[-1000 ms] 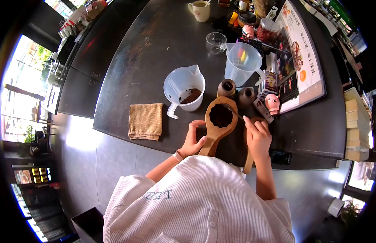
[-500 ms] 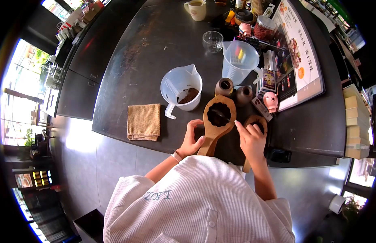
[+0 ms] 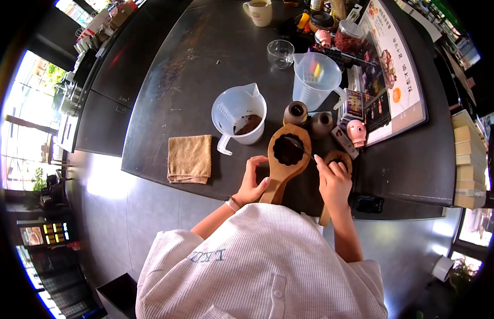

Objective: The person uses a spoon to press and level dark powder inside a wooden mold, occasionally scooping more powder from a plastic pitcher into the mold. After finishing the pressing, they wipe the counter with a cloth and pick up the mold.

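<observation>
1. Folded tan cloth (image 3: 189, 158): I see it lying flat near the front edge of the dark counter (image 3: 204, 64), left of everything else at hand.
2. Clear measuring jug (image 3: 239, 116): it stands upright just right of the cloth, handle toward me, with a dark brown powder at its bottom.
3. Left hand (image 3: 253, 182): my fingers curl around the handle of the wooden mould (image 3: 285, 159), closed on it and pinning it to the counter.
4. Wooden mould: paddle-shaped, it lies flat between my two hands, and its round cavity holds a dark filling. Two small brown cylinders (image 3: 296, 112) stand just beyond its head.
5. Thin tool (image 3: 300, 146): a slim dark stick, its tip reaching over the right side of the filled cavity.
6. Right hand (image 3: 333, 182): fingers pinched together on the near end of the thin tool; it lies over a second wooden mould (image 3: 332, 159), mostly hidden beneath it.
7. Second clear jug (image 3: 316, 80): upright, further back on the right.
8. Pink figurine (image 3: 356, 132): beside a printed menu board (image 3: 395, 69) at the right edge.
</observation>
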`<action>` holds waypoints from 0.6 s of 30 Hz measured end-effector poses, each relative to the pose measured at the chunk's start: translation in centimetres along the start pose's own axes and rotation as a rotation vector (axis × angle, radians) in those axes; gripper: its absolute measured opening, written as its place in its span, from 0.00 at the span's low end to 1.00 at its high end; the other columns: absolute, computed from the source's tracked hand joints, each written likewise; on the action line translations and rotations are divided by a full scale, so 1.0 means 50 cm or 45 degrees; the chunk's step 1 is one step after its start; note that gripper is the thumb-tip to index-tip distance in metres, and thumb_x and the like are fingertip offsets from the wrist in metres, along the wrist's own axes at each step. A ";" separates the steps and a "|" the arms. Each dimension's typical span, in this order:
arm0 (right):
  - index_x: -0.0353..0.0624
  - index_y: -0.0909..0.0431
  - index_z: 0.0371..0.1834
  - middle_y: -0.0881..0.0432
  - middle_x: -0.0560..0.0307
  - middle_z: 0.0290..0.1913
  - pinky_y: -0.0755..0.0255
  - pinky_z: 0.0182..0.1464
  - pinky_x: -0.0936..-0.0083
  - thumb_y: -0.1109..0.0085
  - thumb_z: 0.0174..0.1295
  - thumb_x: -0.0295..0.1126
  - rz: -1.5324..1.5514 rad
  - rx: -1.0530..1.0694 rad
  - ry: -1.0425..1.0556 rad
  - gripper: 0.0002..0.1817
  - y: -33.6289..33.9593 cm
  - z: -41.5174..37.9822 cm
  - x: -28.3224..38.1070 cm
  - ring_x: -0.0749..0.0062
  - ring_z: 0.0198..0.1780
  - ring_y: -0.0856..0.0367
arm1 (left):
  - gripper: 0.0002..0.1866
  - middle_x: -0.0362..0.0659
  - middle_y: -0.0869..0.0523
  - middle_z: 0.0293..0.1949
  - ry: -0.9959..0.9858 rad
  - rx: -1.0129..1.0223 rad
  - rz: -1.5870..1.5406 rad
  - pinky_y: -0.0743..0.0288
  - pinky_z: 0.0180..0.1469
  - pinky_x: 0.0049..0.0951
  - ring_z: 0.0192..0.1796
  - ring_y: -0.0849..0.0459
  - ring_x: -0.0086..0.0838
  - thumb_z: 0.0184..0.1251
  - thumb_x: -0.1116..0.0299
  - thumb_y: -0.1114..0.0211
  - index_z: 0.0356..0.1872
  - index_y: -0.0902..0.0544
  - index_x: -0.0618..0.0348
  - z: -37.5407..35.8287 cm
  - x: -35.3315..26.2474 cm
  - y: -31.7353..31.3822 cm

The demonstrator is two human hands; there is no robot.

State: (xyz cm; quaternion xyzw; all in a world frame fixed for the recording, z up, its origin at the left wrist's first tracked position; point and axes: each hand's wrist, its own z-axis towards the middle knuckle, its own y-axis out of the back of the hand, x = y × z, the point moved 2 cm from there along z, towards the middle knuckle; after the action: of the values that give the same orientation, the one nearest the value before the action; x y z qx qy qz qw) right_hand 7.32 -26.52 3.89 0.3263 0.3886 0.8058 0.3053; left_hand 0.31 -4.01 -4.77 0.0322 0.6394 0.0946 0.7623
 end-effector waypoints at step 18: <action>0.55 0.18 0.50 0.34 0.61 0.23 0.32 0.35 0.70 0.40 0.54 0.26 0.072 -0.062 -0.043 0.19 -0.006 -0.031 -0.016 0.66 0.27 0.31 | 0.38 0.50 0.42 0.66 0.183 0.087 0.012 0.50 0.68 0.38 0.70 0.44 0.38 0.59 0.59 0.38 0.66 0.46 0.62 -0.003 -0.034 -0.007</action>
State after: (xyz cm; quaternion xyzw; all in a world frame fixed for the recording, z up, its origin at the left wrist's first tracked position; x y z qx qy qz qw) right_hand 6.70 -27.60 2.65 0.3431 0.3542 0.8177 0.2969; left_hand -0.09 -4.69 -3.20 0.0542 0.6953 0.0784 0.7124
